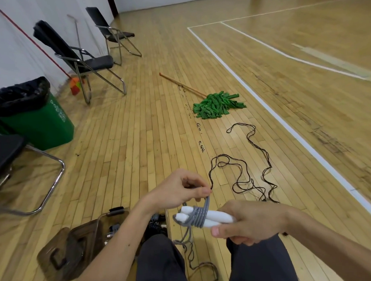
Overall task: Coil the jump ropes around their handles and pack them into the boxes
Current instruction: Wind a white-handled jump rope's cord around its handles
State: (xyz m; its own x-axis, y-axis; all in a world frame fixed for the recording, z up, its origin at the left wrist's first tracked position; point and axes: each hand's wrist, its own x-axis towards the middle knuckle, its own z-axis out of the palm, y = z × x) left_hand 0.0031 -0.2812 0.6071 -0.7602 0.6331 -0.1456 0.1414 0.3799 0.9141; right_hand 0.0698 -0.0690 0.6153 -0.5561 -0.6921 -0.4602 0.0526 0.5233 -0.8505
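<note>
My right hand (pixel 249 222) grips two white jump-rope handles (pixel 216 218) held side by side, pointing left. A grey rope (pixel 198 216) is wound round them in several turns. My left hand (pixel 180 190) pinches a loop of that grey rope just above the handles. The loose grey end (pixel 189 240) hangs down between my knees toward the floor. A black jump rope (pixel 247 174) lies uncoiled on the wooden floor ahead of my hands. A brown see-through box (pixel 95 231) stands on the floor under my left forearm, its lid (pixel 60 256) lying beside it, with rope items inside.
A green mop (pixel 218 105) with a wooden stick lies on the floor ahead. Black folding chairs (pixel 87 61) stand at the left wall beside a green bin (pixel 34 118) and a red-handled broom (pixel 75 85). Another chair (pixel 6 155) is at my near left.
</note>
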